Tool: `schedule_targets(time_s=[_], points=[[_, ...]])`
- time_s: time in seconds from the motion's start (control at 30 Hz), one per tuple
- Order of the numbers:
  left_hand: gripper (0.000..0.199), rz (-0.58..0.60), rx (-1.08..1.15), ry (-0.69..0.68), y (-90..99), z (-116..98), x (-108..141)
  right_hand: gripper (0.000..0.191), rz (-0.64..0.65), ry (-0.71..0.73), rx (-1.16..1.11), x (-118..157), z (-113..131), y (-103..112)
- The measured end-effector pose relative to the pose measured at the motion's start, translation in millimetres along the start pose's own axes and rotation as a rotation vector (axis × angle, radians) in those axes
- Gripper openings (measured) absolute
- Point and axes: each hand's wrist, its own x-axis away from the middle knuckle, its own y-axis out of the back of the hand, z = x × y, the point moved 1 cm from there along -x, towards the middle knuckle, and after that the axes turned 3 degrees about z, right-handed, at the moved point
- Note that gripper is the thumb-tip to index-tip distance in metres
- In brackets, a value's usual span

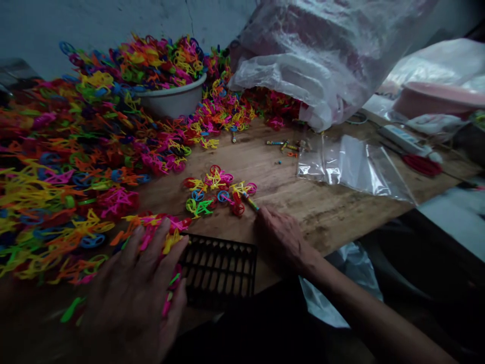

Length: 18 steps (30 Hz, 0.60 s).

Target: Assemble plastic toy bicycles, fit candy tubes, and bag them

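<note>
On the desk (326, 212), a small cluster of toy bicycles (214, 179) sits apart from the far larger heap (117, 200), the right hand (282, 236) closed on a thin stick (252, 203) touching it, the left hand (131, 293) spread open over loose pieces (172, 242), whether holding any I cannot tell

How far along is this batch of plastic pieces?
Seemingly done: a small cluster sits apart on bare wood. In hand: right hand pinches a thin stick against it; left hand spreads over the edge of the heap, grip unclear. Apparently left: most of it, given that big heap and the piled tub. Clear bag looks unfilled.
</note>
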Motion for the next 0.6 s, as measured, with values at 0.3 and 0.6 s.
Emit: schedule_targets(time_s=[0.3,0.6], points=[[0.048,0.009,-0.063,-0.038,-1.4,-0.7,-2.7,0.024,-0.082,-0.04,-0.168,-3.3,-2.0,13.3],[0.049,0.014,-0.115,-0.038,0.0,3.6,1.1,0.025,0.087,0.045,-0.105,-24.9,12.8,7.9]])
